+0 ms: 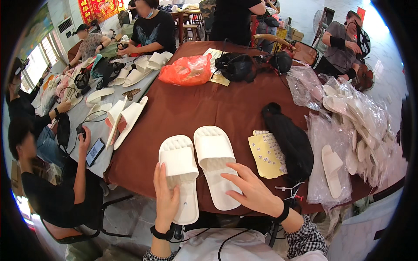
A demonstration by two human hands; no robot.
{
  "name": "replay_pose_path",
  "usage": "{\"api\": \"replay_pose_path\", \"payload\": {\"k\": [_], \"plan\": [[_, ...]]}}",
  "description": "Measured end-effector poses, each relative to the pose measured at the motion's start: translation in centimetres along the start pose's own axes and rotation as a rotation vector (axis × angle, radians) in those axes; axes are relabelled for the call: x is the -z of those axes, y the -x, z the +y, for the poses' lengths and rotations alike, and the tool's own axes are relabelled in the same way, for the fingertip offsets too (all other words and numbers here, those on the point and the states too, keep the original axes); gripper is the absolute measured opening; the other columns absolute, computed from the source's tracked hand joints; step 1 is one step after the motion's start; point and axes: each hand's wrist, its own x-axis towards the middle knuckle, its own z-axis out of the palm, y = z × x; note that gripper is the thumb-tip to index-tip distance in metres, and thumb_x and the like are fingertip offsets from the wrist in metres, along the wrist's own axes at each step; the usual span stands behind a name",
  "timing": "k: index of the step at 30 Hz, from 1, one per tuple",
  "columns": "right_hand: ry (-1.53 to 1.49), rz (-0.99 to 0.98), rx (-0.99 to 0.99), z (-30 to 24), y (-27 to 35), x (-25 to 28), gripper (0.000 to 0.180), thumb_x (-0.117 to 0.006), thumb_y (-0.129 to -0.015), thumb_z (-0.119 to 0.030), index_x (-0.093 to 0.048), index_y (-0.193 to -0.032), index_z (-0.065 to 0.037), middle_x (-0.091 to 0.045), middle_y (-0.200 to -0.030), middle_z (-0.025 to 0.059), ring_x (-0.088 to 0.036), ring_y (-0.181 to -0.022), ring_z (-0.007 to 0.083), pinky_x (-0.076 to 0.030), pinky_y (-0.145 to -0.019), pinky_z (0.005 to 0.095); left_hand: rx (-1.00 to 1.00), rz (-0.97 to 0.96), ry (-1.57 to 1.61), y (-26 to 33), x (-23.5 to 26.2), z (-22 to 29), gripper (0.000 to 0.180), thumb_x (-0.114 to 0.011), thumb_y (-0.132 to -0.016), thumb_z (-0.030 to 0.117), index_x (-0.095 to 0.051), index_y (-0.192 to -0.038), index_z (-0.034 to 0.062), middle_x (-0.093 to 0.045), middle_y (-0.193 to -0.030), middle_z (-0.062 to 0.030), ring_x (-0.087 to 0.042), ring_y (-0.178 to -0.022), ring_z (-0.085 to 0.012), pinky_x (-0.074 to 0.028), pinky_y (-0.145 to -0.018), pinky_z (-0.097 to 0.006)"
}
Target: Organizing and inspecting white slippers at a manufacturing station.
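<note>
Two white slippers lie side by side at the near edge of the brown-covered table, toes pointing away from me. My left hand (pixel 165 198) grips the outer side of the left slipper (pixel 179 165), fingers along its strap and thumb over the insole. A small printed mark sits near that slipper's heel. My right hand (pixel 250 187) is over the right slipper (pixel 214 148), fingers apart, with the fingertips at its insole and inner edge; whether they press on it I cannot tell. Right of the pair lies a yellow sheet of small stickers (pixel 263 156), partly under a black cloth bundle (pixel 291 143).
A single slipper (pixel 332 169) lies on clear plastic at the right, beside a heap of bagged slippers (pixel 357 117). A red plastic bag (pixel 186 69) and black gear (pixel 237 67) are at the far side. People work around a grey table (pixel 98 126) at left, with a phone (pixel 95 152).
</note>
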Motion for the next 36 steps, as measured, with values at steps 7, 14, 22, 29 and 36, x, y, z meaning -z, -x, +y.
{"api": "replay_pose_path", "payload": {"k": [7,14,22,29,36], "plan": [[0.282,-0.225,-0.075,-1.5,3.6,-1.3,0.081,-0.078,-0.080,-0.035,-0.041,-0.147,-0.009,-0.032,-0.151,0.0280,-0.032,-0.138,0.0507,-0.031,-0.113,0.0529,-0.116,-0.006,-0.109,-0.7,-2.1,0.0,0.077,-0.058,-0.087,-0.001,-0.022,-0.154,-0.0016,-0.024,-0.156,-0.0273,-0.025,-0.146,-0.0427,-0.022,-0.120,-0.045],[0.351,-0.244,-0.102,-3.1,4.7,-1.8,0.084,-0.083,-0.074,-0.025,-0.042,-0.145,-0.005,-0.031,-0.150,0.0305,-0.031,-0.136,0.0552,-0.037,-0.110,0.0542,-0.114,-0.037,-0.115,-1.7,-3.8,0.8,0.078,-0.059,-0.088,0.003,-0.018,-0.155,-0.0008,-0.021,-0.155,-0.0320,-0.026,-0.143,-0.0477,-0.025,-0.118,-0.048],[0.294,-0.172,-0.155,-3.8,5.3,-2.6,0.080,-0.084,-0.071,-0.017,-0.045,-0.138,-0.001,-0.028,-0.150,0.0328,-0.026,-0.137,0.0596,-0.036,-0.110,0.0587,-0.154,-0.035,-0.093,-3.2,-5.2,1.3,0.080,-0.061,-0.087,0.001,-0.019,-0.155,-0.0007,-0.024,-0.154,-0.0308,-0.029,-0.141,-0.0464,-0.027,-0.117,-0.049],[0.272,-0.084,-0.133,-2.3,4.7,-3.8,0.065,-0.082,-0.068,-0.005,-0.048,-0.122,-0.002,-0.028,-0.149,0.0322,-0.026,-0.138,0.0601,-0.033,-0.112,0.0587,-0.167,-0.028,-0.130,-2.8,-5.0,1.4,0.074,-0.059,-0.089,0.000,-0.030,-0.155,0.0140,-0.023,-0.154,-0.0307,-0.033,-0.138,-0.0481,-0.031,-0.115,-0.050],[0.228,-0.126,-0.071,-2.5,3.4,-2.8,0.056,-0.069,-0.068,0.003,-0.047,-0.120,0.000,-0.033,-0.145,0.0316,-0.030,-0.138,0.0549,-0.034,-0.112,0.0559,-0.188,-0.010,-0.221,-3.0,-4.4,1.1,0.072,-0.056,-0.090,-0.002,-0.035,-0.154,0.0222,-0.022,-0.154,-0.0316,-0.033,-0.137,-0.0504,-0.030,-0.115,-0.053]]}}
